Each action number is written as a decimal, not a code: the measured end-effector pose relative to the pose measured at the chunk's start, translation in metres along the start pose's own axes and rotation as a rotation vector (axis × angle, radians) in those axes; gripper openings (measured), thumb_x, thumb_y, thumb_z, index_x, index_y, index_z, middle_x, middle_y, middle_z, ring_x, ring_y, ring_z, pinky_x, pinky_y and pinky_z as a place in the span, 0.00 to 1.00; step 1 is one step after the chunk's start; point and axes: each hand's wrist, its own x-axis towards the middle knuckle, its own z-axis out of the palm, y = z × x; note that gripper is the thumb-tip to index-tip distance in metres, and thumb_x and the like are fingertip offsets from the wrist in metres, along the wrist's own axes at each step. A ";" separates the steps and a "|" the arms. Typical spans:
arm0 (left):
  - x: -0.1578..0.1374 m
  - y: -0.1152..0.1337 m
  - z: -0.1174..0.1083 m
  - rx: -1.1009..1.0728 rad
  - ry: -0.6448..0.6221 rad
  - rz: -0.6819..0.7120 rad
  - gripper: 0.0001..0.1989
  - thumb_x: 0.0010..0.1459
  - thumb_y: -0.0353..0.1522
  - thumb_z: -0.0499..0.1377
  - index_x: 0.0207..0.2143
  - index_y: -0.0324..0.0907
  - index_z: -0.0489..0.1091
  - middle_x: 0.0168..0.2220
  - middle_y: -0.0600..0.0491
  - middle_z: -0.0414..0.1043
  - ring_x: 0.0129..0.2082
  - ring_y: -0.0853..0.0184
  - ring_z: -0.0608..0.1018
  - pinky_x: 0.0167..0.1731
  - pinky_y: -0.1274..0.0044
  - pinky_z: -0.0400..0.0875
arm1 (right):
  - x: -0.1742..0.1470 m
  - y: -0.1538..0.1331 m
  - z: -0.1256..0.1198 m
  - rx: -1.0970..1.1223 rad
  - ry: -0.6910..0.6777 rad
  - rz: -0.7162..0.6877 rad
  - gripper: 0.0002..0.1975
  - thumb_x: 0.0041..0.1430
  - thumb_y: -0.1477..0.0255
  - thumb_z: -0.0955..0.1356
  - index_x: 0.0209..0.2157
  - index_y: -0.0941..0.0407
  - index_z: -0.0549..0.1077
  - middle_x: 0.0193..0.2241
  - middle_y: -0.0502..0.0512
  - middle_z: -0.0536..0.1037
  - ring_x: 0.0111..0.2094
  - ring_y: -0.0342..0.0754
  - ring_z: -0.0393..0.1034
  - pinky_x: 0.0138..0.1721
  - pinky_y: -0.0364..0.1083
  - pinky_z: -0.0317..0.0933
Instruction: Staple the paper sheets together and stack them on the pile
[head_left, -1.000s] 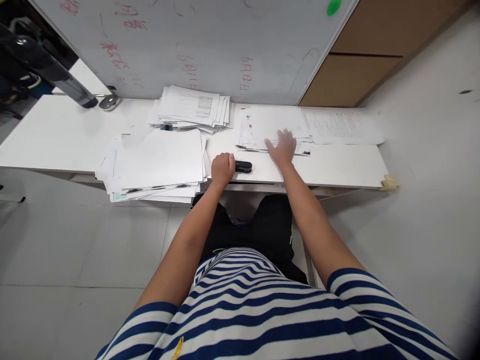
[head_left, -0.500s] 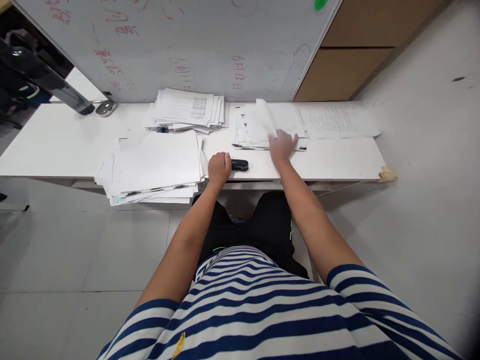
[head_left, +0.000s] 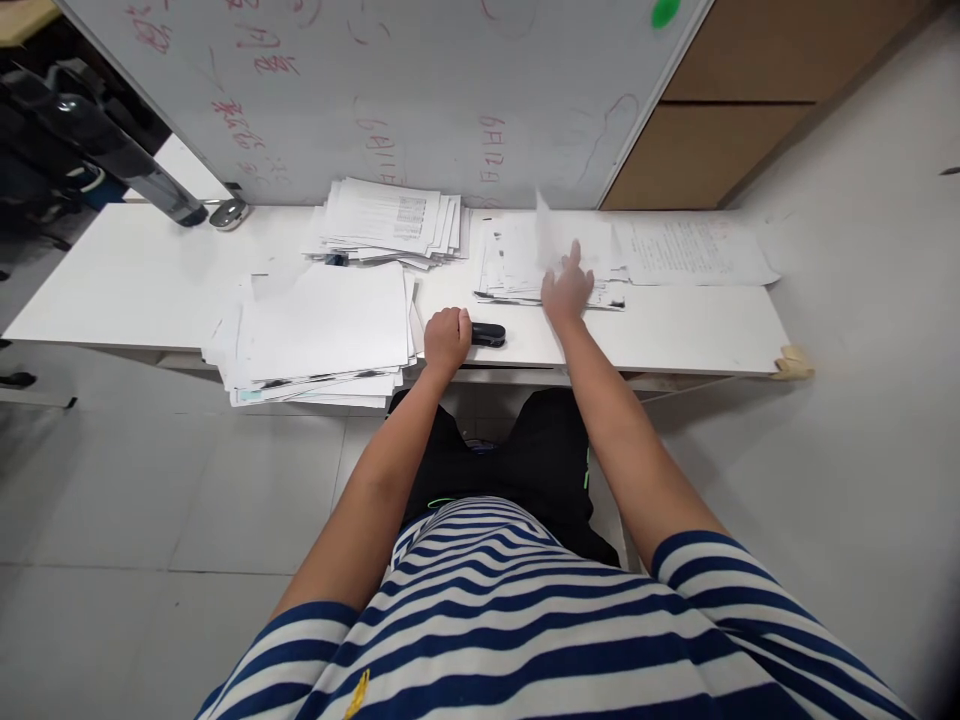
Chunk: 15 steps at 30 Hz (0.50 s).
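Whiteboard [head_left: 420, 90] up front, white worktop [head_left: 697, 330] below, and up it comes: on the right-hand paper pile [head_left: 517, 258], a sheet [head_left: 547, 228] lying flat a second ago now stands raised, opening the pile. Right hand [head_left: 568, 292] beside it, fingers part-spread; any pinch, I can't tell. Left hand [head_left: 448, 340] stays wrapped round a black stapler [head_left: 490, 335]. Farther left: two paper stacks [head_left: 326, 320], a mouse [head_left: 228, 214], a bottle [head_left: 166, 192].
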 end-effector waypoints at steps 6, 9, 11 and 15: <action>-0.001 -0.001 0.001 0.004 -0.004 -0.001 0.21 0.72 0.38 0.38 0.29 0.45 0.61 0.29 0.48 0.66 0.32 0.60 0.69 0.34 0.69 0.55 | 0.007 0.006 0.002 -0.058 -0.031 0.010 0.28 0.67 0.54 0.57 0.59 0.55 0.68 0.61 0.66 0.69 0.64 0.59 0.57 0.66 0.68 0.42; 0.000 -0.001 0.000 -0.003 -0.007 -0.011 0.21 0.72 0.39 0.38 0.29 0.45 0.61 0.30 0.48 0.67 0.33 0.60 0.69 0.35 0.69 0.56 | 0.009 0.008 0.007 -0.080 -0.041 0.030 0.26 0.67 0.55 0.59 0.56 0.55 0.72 0.63 0.65 0.66 0.68 0.59 0.51 0.66 0.69 0.40; 0.000 0.000 0.000 -0.012 -0.012 -0.018 0.21 0.72 0.39 0.38 0.29 0.45 0.62 0.30 0.48 0.67 0.33 0.60 0.69 0.36 0.69 0.56 | 0.010 0.009 0.009 -0.079 -0.047 0.035 0.26 0.68 0.55 0.58 0.56 0.55 0.73 0.64 0.65 0.65 0.69 0.60 0.50 0.67 0.69 0.39; 0.000 0.000 0.000 -0.004 -0.002 -0.010 0.22 0.72 0.39 0.37 0.29 0.45 0.63 0.30 0.48 0.67 0.34 0.60 0.70 0.36 0.69 0.57 | 0.012 0.010 0.009 -0.058 -0.050 0.039 0.26 0.69 0.56 0.56 0.55 0.54 0.74 0.64 0.62 0.66 0.69 0.59 0.51 0.67 0.69 0.40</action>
